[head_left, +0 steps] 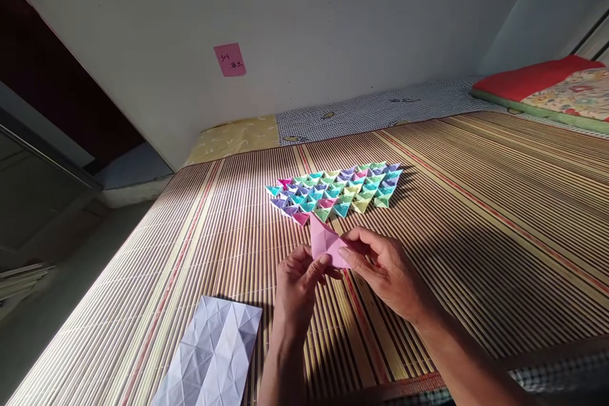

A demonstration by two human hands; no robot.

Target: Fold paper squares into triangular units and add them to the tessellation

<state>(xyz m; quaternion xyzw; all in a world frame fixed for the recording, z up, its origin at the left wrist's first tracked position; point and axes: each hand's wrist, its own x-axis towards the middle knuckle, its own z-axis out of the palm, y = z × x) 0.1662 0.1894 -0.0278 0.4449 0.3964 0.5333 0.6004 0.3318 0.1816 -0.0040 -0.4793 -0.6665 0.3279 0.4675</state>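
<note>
Between my two hands is a piece of folded pink paper (328,245), held up above the striped mat with one pointed corner upward. My left hand (301,273) pinches its lower left edge, thumb in front and fingers behind. On the right side, my right hand (380,263) grips the paper between thumb and fingers. Just beyond it, several small folded paper pieces (333,191) in green, blue, purple, yellow and pink stand in close rows. A creased white paper sheet (214,349) with a grid of triangular folds lies to the left of my left forearm.
A slatted bamboo mat (228,235) covers the bed surface. Along the wall runs patterned cloth (342,115), with a red and floral folded quilt (537,85) at the far right. A pink note (230,59) is stuck on the wall. The bed's left side drops to the floor.
</note>
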